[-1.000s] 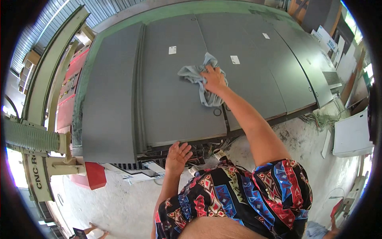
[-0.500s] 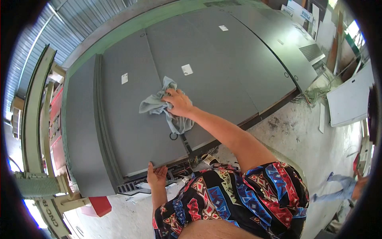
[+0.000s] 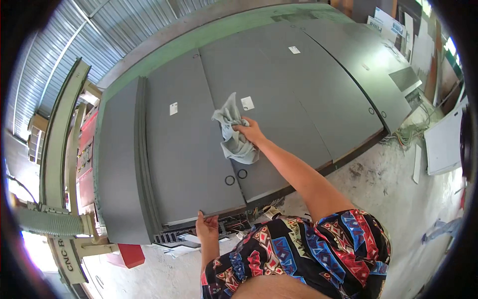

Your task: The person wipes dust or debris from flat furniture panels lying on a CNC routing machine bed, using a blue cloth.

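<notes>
My right hand (image 3: 251, 131) clasps a bunched grey-blue cloth (image 3: 238, 142) above the large dark grey panels. The cloth hangs in folds near the seam between two panels. Down at the front edge, my left hand (image 3: 207, 228) has its thumb up against the edge of one grey panel (image 3: 184, 164), the other fingers curled below it and partly hidden. Small white labels (image 3: 173, 108) lie on the panels, one of them (image 3: 247, 103) just beyond the cloth. Two dark rings (image 3: 229, 180) mark the surface on either side of the seam near the front.
Stacked grey boards (image 3: 142, 164) form a raised step on the left. Beyond them stands a machine gantry (image 3: 64, 139) with a ribbed hose (image 3: 50, 222). Cables (image 3: 411, 134) and a white cabinet (image 3: 445, 142) are on the right. Another person's blurred leg (image 3: 440, 229) shows at the right.
My right hand has raised and gathered the cloth, which was spread across the panel, uncovering a second ring. My left hand's fingers have curled in at the panel edge. The view has shifted slightly.
</notes>
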The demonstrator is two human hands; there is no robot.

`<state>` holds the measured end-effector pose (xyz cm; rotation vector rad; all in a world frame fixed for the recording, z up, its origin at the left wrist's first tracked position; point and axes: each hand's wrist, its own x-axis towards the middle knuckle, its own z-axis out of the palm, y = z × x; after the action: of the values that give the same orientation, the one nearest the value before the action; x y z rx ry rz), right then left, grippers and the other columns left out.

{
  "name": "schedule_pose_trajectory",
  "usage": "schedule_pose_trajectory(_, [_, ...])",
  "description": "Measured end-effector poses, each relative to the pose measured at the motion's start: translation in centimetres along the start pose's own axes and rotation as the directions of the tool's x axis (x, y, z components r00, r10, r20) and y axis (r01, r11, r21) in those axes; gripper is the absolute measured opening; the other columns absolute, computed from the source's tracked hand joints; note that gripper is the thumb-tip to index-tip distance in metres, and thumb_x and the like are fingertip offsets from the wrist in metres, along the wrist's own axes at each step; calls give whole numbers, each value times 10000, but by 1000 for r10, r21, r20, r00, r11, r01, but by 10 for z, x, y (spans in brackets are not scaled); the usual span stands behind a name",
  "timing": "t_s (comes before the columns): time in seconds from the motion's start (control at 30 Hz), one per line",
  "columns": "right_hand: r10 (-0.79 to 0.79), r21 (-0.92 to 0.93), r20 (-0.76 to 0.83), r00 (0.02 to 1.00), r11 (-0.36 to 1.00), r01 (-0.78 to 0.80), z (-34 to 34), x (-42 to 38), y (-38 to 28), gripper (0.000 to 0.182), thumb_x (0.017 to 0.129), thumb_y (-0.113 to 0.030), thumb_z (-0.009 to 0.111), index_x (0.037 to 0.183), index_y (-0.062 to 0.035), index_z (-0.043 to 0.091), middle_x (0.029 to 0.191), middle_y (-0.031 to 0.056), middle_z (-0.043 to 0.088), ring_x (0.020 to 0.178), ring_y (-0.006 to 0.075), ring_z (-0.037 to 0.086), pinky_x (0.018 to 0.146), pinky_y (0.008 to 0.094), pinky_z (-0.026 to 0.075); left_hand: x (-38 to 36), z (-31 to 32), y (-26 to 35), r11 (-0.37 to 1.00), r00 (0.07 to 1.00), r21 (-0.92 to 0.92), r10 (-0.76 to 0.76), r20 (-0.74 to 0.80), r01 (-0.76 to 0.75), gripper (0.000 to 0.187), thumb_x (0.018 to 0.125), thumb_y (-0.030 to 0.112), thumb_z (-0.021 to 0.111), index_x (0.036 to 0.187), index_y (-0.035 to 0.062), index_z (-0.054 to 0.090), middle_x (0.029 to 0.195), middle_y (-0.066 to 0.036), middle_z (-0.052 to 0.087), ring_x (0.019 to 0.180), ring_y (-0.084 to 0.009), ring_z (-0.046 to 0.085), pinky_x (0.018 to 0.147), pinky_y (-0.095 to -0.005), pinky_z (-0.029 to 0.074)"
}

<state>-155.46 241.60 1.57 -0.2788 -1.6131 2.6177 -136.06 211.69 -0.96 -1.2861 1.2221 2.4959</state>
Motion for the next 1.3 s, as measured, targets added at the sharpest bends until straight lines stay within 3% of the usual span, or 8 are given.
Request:
schedule_pose_trajectory(0.27, [96, -154, -235, 967, 979, -134, -1, 26, -4, 391, 816, -220, 660, 1156, -57, 559, 999, 87, 637, 877, 191, 608, 764, 339, 501, -31, 47, 10, 993, 958, -34, -104, 269, 117, 390, 832, 248, 655, 1116, 32, 499, 950, -124, 607, 821, -255, 618, 632, -292, 517])
schedule_pose_trajectory(0.43, [198, -207, -147, 969, 952, -226, -25, 9, -41, 598, 631, -155, 794, 1150, -20, 530, 1021, 162, 611, 907, 267, 609, 750, 364, 524, -38, 68, -1, 991, 945, 101, -116, 305, 88, 439, 822, 367, 641, 1138, 82, 531, 929, -105, 612, 723, -217, 595, 524, -269, 481])
schedule_pose_trajectory(0.53, [402, 43, 47, 914, 914, -404, -24, -25, -83, 558, 612, -104, 808, 1093, -8, 545, 975, 159, 622, 844, 271, 626, 657, 418, 552, -27, 81, 3, 958, 945, 285, -82, 317, -12, 461, 834, 363, 619, 1195, 103, 496, 928, -129, 596, 731, -238, 567, 553, -313, 489])
schedule_pose_trajectory(0.67, [584, -78, 117, 804, 812, -578, -42, -61, -72, 503, 643, -130, 809, 1064, 41, 596, 984, 151, 651, 842, 282, 640, 675, 428, 547, -26, 74, -24, 904, 950, 421, -63, 307, -76, 498, 850, 359, 590, 1270, 132, 450, 927, -160, 573, 740, -267, 528, 591, -370, 499])
schedule_pose_trajectory(0.83, [263, -371, 268, 927, 916, -152, -60, -33, -6, 411, 602, -77, 774, 944, 75, 603, 895, 148, 642, 745, 271, 637, 617, 420, 527, -49, 64, -46, 934, 962, 354, -51, 268, -50, 594, 847, 368, 584, 1362, 155, 379, 976, -172, 568, 814, -295, 499, 706, -449, 485])
schedule_pose_trajectory(0.97, [412, -335, -163, 896, 831, -443, -41, -57, -43, 420, 616, -132, 748, 960, 74, 622, 959, 152, 641, 840, 256, 622, 747, 397, 504, -72, 78, -40, 921, 959, 375, -8, 284, -103, 721, 817, 353, 635, 1429, 184, 293, 1001, -123, 572, 812, -272, 503, 849, -499, 411])
schedule_pose_trajectory(1.07, [399, -326, 4, 917, 867, -376, -48, -45, -31, 395, 638, -158, 741, 982, 10, 644, 957, 134, 647, 844, 227, 621, 736, 364, 513, -78, 82, -39, 984, 944, 169, -11, 330, -48, 310, 868, 325, 596, 1026, 64, 544, 918, -92, 618, 702, -213, 612, 510, -238, 471])
schedule_pose_trajectory(1.3, [607, -265, 227, 761, 791, -552, -32, -80, -103, 190, 740, -124, 653, 889, -7, 637, 807, 72, 645, 669, 135, 623, 596, 274, 516, -121, 92, -20, 997, 987, 63, 38, 156, -48, 364, 777, 313, 674, 1023, 82, 539, 820, -68, 596, 573, -214, 566, 406, -250, 376])
